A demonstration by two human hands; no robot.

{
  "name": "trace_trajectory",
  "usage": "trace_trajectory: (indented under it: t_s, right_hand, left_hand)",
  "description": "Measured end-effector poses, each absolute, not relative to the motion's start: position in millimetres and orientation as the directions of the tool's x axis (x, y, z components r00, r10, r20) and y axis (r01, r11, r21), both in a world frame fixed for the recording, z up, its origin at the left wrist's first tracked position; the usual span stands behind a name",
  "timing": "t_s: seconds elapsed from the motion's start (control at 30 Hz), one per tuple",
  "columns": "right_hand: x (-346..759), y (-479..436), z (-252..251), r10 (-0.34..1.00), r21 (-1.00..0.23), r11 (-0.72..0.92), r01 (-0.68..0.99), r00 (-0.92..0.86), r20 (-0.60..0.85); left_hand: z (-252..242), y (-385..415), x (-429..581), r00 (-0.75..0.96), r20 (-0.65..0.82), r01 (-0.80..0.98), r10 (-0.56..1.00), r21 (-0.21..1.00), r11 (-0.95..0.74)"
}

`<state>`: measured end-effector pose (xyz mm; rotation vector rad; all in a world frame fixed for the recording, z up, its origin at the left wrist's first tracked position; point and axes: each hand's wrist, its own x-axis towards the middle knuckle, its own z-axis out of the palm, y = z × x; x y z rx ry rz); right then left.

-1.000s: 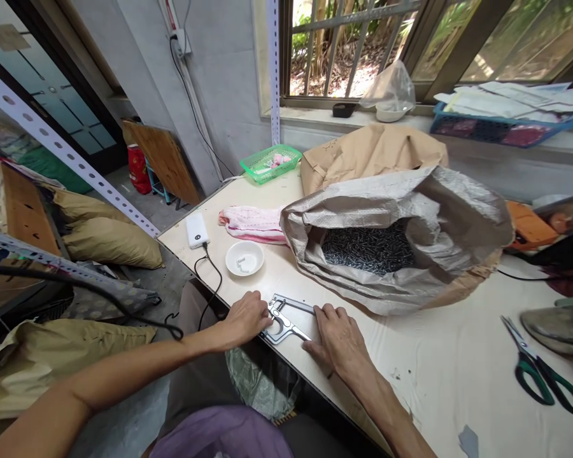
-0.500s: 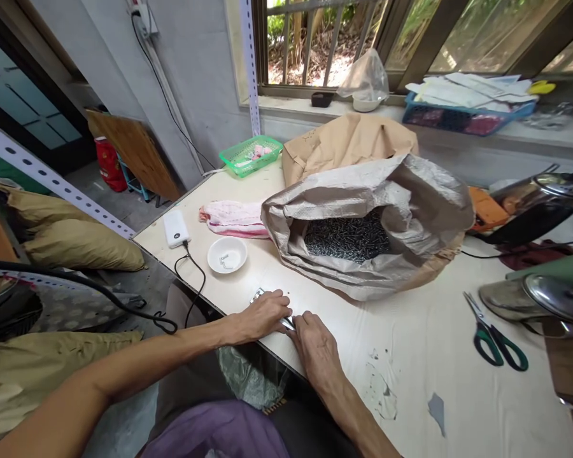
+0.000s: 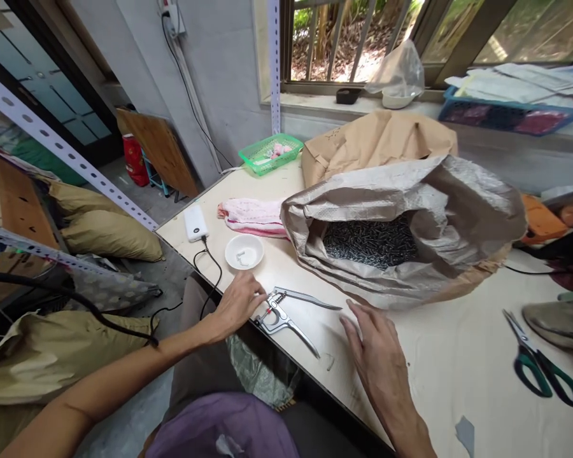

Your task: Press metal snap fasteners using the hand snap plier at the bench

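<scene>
A silver pair of spring-loaded pliers [image 3: 284, 318] lies on the table near its front edge, handles spread and pointing right. My left hand [image 3: 239, 302] is at the head of the pliers, fingers bent and pressed together; what lies between the fingertips is hidden. My right hand [image 3: 379, 350] holds nothing. Its fingers are apart, just right of the handle tips and low over the table. Beyond my left hand stands a small white bowl [image 3: 244, 264] with a few small pale pieces inside. A small clear piece [image 3: 330, 362] lies near the lower handle.
A large sack [image 3: 305, 254] full of small dark metal pieces [image 3: 370, 243] stands behind the pliers. Scissors [image 3: 537, 366] lie at the right. A white power bank [image 3: 195, 222] with a black cable, a pink-white cloth [image 3: 253, 218] and a green basket [image 3: 262, 166] are at the left.
My right hand has let go of the pliers and moved right, its fingers spreading. The pliers' handles have come apart. My left hand has shifted to the pliers' head, and the view has turned left.
</scene>
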<state>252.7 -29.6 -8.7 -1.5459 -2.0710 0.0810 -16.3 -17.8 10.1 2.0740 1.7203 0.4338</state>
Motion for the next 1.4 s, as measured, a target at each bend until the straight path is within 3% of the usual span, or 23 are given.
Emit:
trace_trajectory:
  t_s: [0.2, 0.37, 0.6, 0.7, 0.8, 0.97, 1.03, 1.13, 1.27, 1.4]
  right_hand:
    - [229, -37, -18, 0.898, -0.359, 0.424, 0.831, -0.335, 0.287]
    - [203, -49, -22, 0.861, -0.291, 0.505, 0.813, -0.452, 0.233]
    - [193, -53, -27, 0.864, -0.161, 0.484, 0.860, -0.440, 0.244]
    - [196, -48, -25, 0.855, -0.106, 0.478, 0.872, -0.435, 0.281]
    - [197, -47, -26, 0.858, -0.095, 0.459, 0.883, -0.413, 0.304]
    - [205, -49, -31, 0.845, -0.124, 0.502, 0.856, -0.455, 0.283]
    - [212, -48, -31, 0.836, -0.148, 0.528, 0.837, -0.481, 0.264]
    - [220, -46, -32, 0.845, -0.158, 0.518, 0.841, -0.474, 0.250]
    - [220, -46, -33, 0.855, -0.145, 0.485, 0.863, -0.432, 0.288]
    - [217, -48, -32, 0.861, -0.172, 0.472, 0.865, -0.411, 0.300]
  left_hand:
    - [-1, -17, -3, 0.077, -0.346, 0.935, 0.935, 0.351, 0.053]
    - [-5, 0, -4, 0.121, -0.532, 0.890, 0.838, 0.432, 0.146]
    - [-1, 6, -17, 0.227, -0.522, 0.800, 0.822, 0.581, 0.148]
    - [-3, 3, -12, 0.243, -0.603, 0.675, 0.760, 0.668, 0.314]
    - [-10, -2, -6, 0.156, -0.635, 0.565, 0.757, 0.685, 0.459]
    - [-2, -2, -14, -0.007, -0.589, 0.513, 0.808, 0.691, 0.508]
    - [11, -4, -25, -0.004, -0.534, 0.503, 0.845, 0.729, 0.464]
    - [24, -20, -38, 0.100, -0.388, 0.597, 0.916, 0.760, 0.256]
    - [8, -57, -37, 0.290, -0.299, 0.783, 0.909, 0.621, -0.046]
    - [-23, -78, -33, 0.374, -0.224, 0.832, 0.900, 0.511, -0.218]
